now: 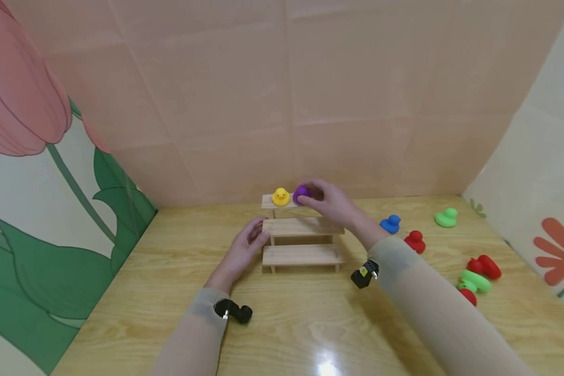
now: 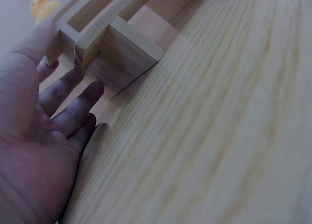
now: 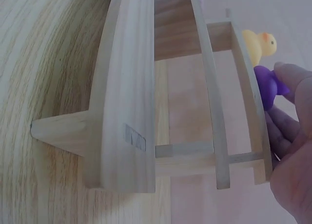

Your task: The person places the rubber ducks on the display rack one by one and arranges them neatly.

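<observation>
A three-tiered wooden stand (image 1: 303,254) is on the table. My left hand (image 1: 245,248) is at its left end, thumb and fingers about the end of the middle tier; the left wrist view shows the fingertips right at the wood (image 2: 127,53). On the top tier sits a yellow rubber duck (image 1: 280,197), facing me. Beside it, to the right, my right hand (image 1: 331,201) holds a purple rubber duck (image 1: 301,195) between thumb and fingers. In the right wrist view the purple duck (image 3: 265,87) is right at the top board, close to the yellow duck (image 3: 258,46).
Right of the stand are a blue duck (image 1: 391,224), a red duck (image 1: 415,242) and a light green duck (image 1: 446,218). Nearer me, a tipped red duck (image 1: 488,267), a green one (image 1: 476,281) and another red one (image 1: 468,296) lie together. A pinkish covered wall (image 1: 216,130) rises behind the table.
</observation>
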`<state>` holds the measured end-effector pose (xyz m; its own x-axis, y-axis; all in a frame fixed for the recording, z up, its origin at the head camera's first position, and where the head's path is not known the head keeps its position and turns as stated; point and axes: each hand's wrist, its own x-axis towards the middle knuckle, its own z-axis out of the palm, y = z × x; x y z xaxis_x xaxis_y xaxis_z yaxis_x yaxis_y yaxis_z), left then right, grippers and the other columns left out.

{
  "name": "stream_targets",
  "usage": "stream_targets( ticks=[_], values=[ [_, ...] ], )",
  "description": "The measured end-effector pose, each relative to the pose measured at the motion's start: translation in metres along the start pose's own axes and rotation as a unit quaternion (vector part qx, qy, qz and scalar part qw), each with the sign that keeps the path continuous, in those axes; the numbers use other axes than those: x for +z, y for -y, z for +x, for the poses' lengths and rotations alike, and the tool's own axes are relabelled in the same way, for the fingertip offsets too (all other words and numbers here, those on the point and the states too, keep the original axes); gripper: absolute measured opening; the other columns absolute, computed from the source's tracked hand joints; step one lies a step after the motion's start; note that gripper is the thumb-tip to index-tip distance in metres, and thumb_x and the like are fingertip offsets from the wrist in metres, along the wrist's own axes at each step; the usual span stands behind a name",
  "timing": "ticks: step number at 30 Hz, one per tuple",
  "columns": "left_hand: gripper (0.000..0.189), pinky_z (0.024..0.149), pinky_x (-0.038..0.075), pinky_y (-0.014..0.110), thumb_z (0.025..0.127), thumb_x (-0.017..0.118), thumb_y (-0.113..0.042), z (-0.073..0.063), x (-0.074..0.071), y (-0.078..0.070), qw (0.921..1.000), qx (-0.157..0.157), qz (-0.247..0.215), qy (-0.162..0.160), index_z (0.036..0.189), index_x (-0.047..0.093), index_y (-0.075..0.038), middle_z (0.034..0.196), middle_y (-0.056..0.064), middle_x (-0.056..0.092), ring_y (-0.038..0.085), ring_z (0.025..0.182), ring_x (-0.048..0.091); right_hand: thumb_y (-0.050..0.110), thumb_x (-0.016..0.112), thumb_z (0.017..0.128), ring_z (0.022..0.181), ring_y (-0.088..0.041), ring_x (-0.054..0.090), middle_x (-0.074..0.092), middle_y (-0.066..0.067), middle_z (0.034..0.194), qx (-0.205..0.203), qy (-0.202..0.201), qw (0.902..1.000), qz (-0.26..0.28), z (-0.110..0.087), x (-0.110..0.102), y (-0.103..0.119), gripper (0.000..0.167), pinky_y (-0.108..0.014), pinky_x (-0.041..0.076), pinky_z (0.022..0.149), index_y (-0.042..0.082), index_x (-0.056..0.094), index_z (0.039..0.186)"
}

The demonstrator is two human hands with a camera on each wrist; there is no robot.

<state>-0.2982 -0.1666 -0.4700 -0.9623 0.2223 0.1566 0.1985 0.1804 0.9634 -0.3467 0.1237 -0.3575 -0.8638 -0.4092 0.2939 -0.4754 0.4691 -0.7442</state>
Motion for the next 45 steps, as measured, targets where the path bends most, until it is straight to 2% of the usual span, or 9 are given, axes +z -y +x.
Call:
stream_targets(
  ticks=[15, 32, 38, 41, 45],
  values=[
    [0.071, 0.125, 0.042, 0.053, 0.113, 0.066, -0.043, -0.001, -0.001, 0.0, 1.0, 0.007, 0.005, 0.001, 0.17, 0.04, -0.011, 0.162, 0.015, 0.057, 0.033, 0.147, 0.056, 0.029, 0.074, 0.11, 0.123, -0.028, 0.066, 0.071, -0.009, 0.132, 0.004, 0.006, 0.9999, -0.015, 0.0, 0.002, 0.0, 0.04, -0.049, 0.055, 0.109, 0.011, 0.066, 0.145],
    [0.068, 0.125, 0.041, 0.055, 0.113, 0.066, -0.04, -0.003, -0.003, -0.001, 1.0, 0.007, -0.005, 0.003, 0.17, 0.041, -0.012, 0.162, 0.016, 0.057, 0.034, 0.147, 0.055, 0.027, 0.076, 0.109, 0.121, -0.029, 0.066, 0.071, -0.009, 0.13, -0.001, 0.009, 0.9999, -0.006, 0.0, 0.004, -0.002, 0.041, -0.049, 0.056, 0.106, 0.011, 0.065, 0.145],
    [0.07, 0.125, 0.042, 0.053, 0.113, 0.066, -0.044, -0.003, 0.0, -0.001, 1.0, 0.005, 0.004, 0.004, 0.17, 0.041, -0.013, 0.161, 0.014, 0.058, 0.033, 0.146, 0.056, 0.026, 0.081, 0.105, 0.132, -0.033, 0.065, 0.066, -0.015, 0.145, -0.004, 0.002, 0.9999, 0.011, -0.006, 0.0, -0.008, 0.059, -0.054, 0.052, 0.115, 0.006, 0.057, 0.156],
    [0.069, 0.124, 0.042, 0.052, 0.112, 0.066, -0.046, -0.003, 0.002, -0.001, 1.0, 0.003, 0.003, 0.007, 0.17, 0.042, -0.016, 0.16, 0.012, 0.059, 0.031, 0.146, 0.056, 0.028, 0.083, 0.103, 0.142, -0.037, 0.059, 0.061, -0.017, 0.154, 0.003, -0.007, 0.9999, 0.013, -0.013, -0.005, -0.01, 0.068, -0.057, 0.045, 0.122, 0.008, 0.053, 0.161],
    [0.069, 0.124, 0.042, 0.052, 0.112, 0.066, -0.048, -0.003, 0.003, -0.001, 1.0, 0.002, 0.001, 0.008, 0.169, 0.043, -0.017, 0.16, 0.011, 0.059, 0.031, 0.146, 0.056, 0.032, 0.085, 0.102, 0.152, -0.041, 0.048, 0.054, -0.018, 0.162, 0.011, -0.023, 0.9997, 0.0, -0.024, -0.011, -0.012, 0.071, -0.064, 0.034, 0.127, 0.015, 0.053, 0.163]
  ],
)
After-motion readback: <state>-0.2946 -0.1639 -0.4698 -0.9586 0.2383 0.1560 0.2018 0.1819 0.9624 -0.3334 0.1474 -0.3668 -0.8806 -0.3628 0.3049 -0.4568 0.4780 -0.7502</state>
